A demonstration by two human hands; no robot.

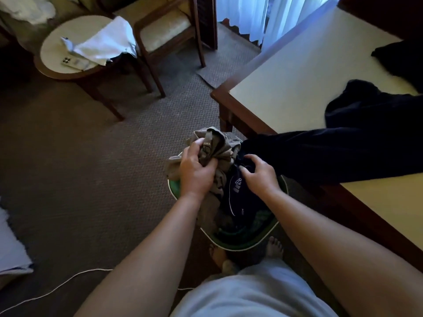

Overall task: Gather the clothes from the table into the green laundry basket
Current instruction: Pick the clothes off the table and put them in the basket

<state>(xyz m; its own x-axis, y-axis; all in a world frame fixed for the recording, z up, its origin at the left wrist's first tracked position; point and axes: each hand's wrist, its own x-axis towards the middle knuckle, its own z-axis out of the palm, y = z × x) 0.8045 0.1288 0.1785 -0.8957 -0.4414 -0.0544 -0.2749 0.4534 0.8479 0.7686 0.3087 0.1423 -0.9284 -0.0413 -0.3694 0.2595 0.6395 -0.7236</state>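
Two hands press clothes into the round green laundry basket (240, 244) at six o'clock, left hand (196, 172) fisted on crumpled olive-grey fabric (215, 145), right hand (261, 173) gripping the long navy garment (343, 152) trailing off the cream-topped table (297, 88) toward three o'clock, which likely needs hauling in next.

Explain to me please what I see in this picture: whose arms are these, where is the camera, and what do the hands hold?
No machine here: a person wears a camera on the head, looking down at their own bare arms. The left hand has its grip closed on a bunched grey-brown garment. The right hand presses a dark navy garment that trails from the table into the green laundry basket on the carpet. Another dark garment lies farther on the table.
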